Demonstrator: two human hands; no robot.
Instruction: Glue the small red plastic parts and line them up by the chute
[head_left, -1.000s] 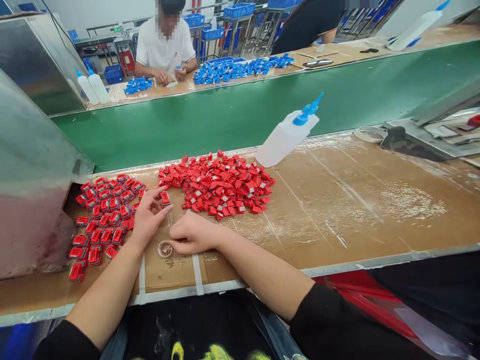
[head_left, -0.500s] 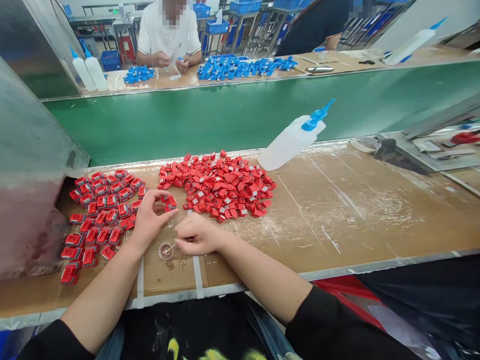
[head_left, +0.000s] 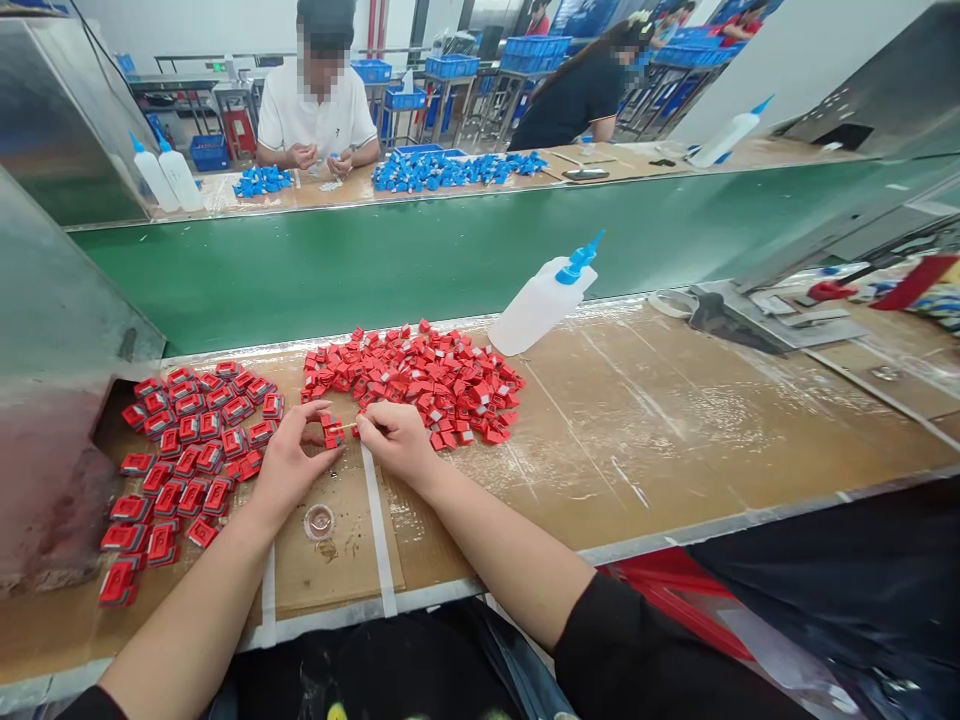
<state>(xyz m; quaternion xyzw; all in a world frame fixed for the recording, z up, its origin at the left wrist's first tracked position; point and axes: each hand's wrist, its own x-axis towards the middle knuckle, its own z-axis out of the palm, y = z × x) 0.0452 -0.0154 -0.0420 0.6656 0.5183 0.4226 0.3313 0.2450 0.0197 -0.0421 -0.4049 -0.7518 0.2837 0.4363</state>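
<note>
My left hand [head_left: 289, 462] pinches a small red plastic part [head_left: 331, 432] above the bench. My right hand [head_left: 394, 437] is closed on a thin stick [head_left: 343, 426] whose tip touches that part. A small clear dish [head_left: 319, 521] sits on the brown board below my hands. A loose heap of red parts [head_left: 420, 378] lies just behind my right hand. To the left, more red parts [head_left: 191, 440] lie laid out in rows.
A white squeeze bottle with a blue nozzle [head_left: 541, 300] lies behind the heap. A green conveyor belt [head_left: 450, 255] runs across. Beyond it a person in a white shirt [head_left: 315, 110] handles blue parts [head_left: 442, 170]. A metal housing [head_left: 52, 380] stands at left.
My right hand lifted the stick from the clear dish up to the red part held in my left hand. The view shifted slightly.
</note>
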